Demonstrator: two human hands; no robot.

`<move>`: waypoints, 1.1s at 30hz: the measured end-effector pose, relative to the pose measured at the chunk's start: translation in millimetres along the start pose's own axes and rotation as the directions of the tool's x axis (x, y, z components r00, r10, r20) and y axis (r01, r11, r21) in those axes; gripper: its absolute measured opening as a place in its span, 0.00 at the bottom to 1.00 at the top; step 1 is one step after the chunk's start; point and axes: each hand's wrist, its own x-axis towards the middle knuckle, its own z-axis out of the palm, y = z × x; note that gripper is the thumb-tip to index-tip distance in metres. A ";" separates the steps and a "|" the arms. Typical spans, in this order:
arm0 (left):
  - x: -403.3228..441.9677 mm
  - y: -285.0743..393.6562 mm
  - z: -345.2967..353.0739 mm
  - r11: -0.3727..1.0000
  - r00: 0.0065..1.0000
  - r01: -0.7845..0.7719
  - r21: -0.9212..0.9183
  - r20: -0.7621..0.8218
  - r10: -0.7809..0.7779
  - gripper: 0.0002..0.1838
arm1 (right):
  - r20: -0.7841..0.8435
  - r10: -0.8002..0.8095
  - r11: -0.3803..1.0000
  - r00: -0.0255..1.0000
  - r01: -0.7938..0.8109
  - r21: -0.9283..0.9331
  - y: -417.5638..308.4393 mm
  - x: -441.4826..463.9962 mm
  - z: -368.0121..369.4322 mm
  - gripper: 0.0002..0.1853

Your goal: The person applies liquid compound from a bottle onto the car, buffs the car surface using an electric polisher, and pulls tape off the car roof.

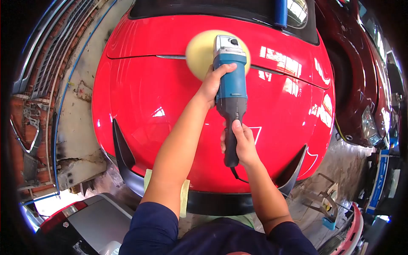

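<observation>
A blue and black power polisher [233, 80] lies lengthwise over the red car panel [157, 93]. Its round yellow pad [197, 55] is against the panel, across a seam with dark vents. My left hand [212, 83] is wrapped round the blue front body, thumb on top. Around the black rear handle my right hand [241, 140] is closed, its thumb along the upper side. A black cord [236, 173] runs from the handle's end. Under my left forearm, a pale yellow-green cloth [185, 198] hangs at the panel's lower edge.
A dark red car [361, 85] stands close on the right. Car grilles [46, 51] and a blue hose [68, 85] line the left wall. Loose bumper parts [352, 231] and a metal stand [327, 197] are at lower right; a grey panel [97, 221] is at lower left.
</observation>
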 end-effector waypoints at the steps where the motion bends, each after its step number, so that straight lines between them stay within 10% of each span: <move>1: -0.7 2.3 -5.1 1.000 1.000 -0.002 -0.011 -0.003 0.002 0.36 | 0.007 0.003 1.000 1.000 -0.003 0.000 1.6 2.4 3.9 0.27; 33: 96.7 -18.7 59.5 0.955 0.964 0.009 -0.297 0.255 0.070 0.31 | -0.179 -0.070 0.923 0.981 -0.005 -0.386 -108.6 31.3 -43.7 0.27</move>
